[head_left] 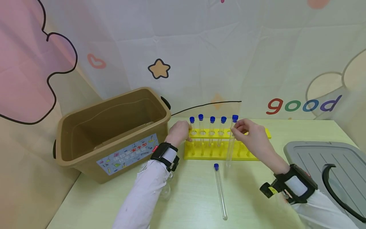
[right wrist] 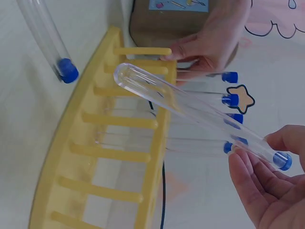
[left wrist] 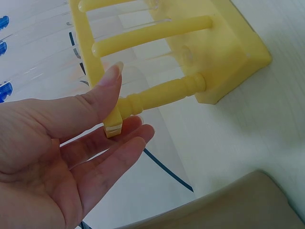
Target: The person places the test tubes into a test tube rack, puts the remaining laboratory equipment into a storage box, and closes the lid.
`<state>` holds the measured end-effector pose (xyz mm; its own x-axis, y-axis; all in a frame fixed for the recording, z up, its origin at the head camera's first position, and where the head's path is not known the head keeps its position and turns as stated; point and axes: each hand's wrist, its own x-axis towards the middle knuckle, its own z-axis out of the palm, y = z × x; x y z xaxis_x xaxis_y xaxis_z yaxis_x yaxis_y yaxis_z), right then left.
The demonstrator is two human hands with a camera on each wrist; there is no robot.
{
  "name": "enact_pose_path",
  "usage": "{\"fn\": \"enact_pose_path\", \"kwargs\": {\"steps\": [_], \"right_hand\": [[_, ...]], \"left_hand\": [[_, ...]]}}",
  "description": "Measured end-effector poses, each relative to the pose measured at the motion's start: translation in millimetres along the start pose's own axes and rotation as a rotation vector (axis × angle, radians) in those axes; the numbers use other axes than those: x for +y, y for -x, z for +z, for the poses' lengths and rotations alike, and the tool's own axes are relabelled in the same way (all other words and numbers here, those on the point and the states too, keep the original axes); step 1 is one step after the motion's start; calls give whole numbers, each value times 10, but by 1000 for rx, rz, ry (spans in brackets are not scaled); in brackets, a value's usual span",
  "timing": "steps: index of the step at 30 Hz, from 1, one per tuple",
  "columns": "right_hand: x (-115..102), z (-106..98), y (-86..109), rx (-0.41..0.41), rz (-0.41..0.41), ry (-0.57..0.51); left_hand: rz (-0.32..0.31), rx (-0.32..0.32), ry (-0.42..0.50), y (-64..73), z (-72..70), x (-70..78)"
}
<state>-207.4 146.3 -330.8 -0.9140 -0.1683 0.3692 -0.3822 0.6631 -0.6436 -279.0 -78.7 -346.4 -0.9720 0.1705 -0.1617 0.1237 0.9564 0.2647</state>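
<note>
A yellow test tube rack (head_left: 197,157) stands on the table, holding several clear test tubes with blue caps in a row from its left end. My left hand (head_left: 179,131) grips the left end of the rack's top plate, thumb on one side and fingers on the other, as the left wrist view shows. Between thumb and fingertips, my right hand (head_left: 251,133) pinches another blue-capped test tube (right wrist: 157,98) near its cap. This tube looks empty and hangs in front of the rack, its rounded end pointing down. A loose capped test tube (head_left: 220,192) lies on the table before the rack.
A brown plastic bin (head_left: 114,159) with a printed label stands left of the rack, close to my left forearm. At the right lies a grey lid (head_left: 308,152) with a black handle (head_left: 331,187). A clear rounded object (head_left: 166,191) is partly hidden by my left sleeve.
</note>
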Motion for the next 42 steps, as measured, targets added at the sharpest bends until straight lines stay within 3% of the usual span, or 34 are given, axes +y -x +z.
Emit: {"fn": "enact_pose_path", "kwargs": {"steps": [18,25,42], "right_hand": [[-8,-214,-247,202,-69,-15],[11,-221,-298,241,-21,-32],[92,-171,-389,298,-22,-16]], "left_hand": [[-1,8,21,-24,20,-9],[-6,12,35,-13,14,-8],[-7,1,18,-21,11,-19]]}}
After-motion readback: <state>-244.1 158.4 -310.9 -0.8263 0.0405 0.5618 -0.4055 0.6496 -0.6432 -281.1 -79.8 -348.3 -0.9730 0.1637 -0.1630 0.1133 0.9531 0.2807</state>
